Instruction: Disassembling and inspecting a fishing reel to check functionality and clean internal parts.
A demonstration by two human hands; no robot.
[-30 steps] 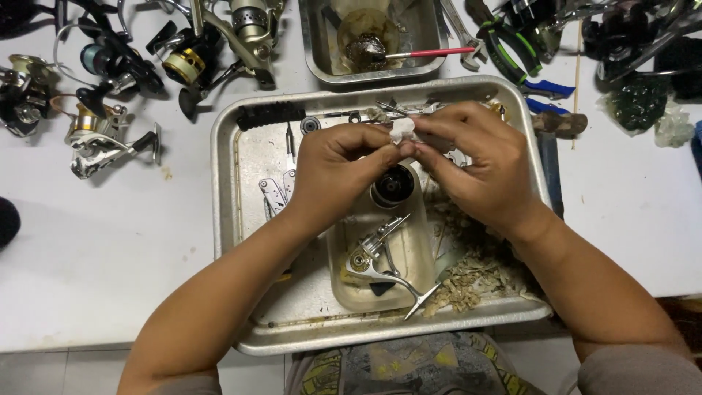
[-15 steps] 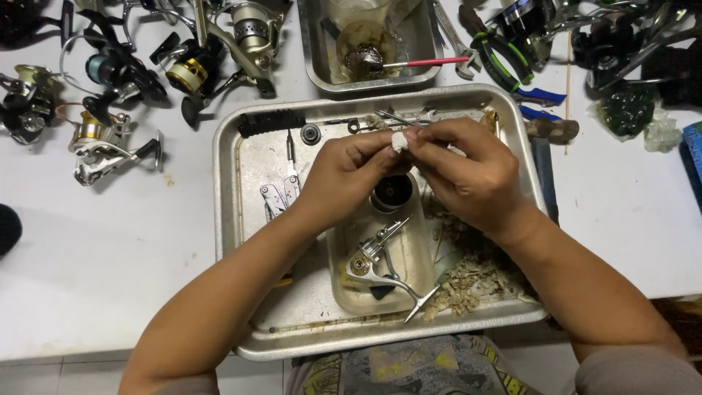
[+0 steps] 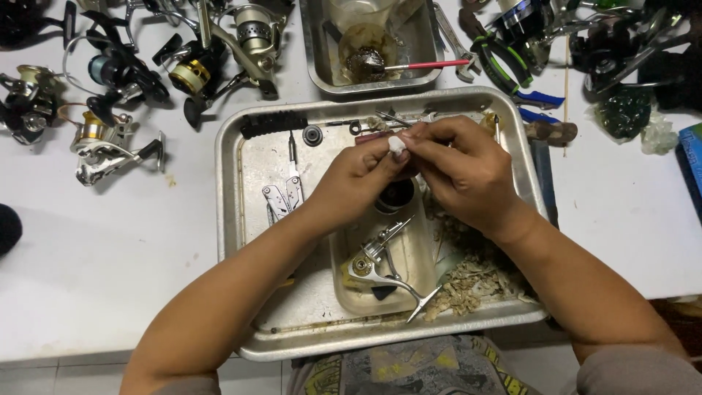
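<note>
My left hand (image 3: 358,179) and my right hand (image 3: 461,172) meet over a large steel tray (image 3: 234,219). Between their fingertips they pinch a small white piece (image 3: 397,145), which looks like a wad of tissue or cloth. Just beneath the hands sits a dark round part (image 3: 396,196), partly hidden by my left hand. Below them, a silver fishing reel body (image 3: 380,263) lies in a small cream-coloured dish (image 3: 424,249) inside the tray.
The tray also holds folding pliers (image 3: 284,196), a black handle (image 3: 274,123), small parts and crumpled paper scraps (image 3: 475,281). A smaller steel tray (image 3: 365,51) with a red-handled brush stands behind. Several fishing reels (image 3: 110,80) crowd the white table's far left and far right.
Both hands have stayed together on the white piece, working it with small finger shifts. They sit slightly nearer the tray's far edge in the view as the camera moved.
</note>
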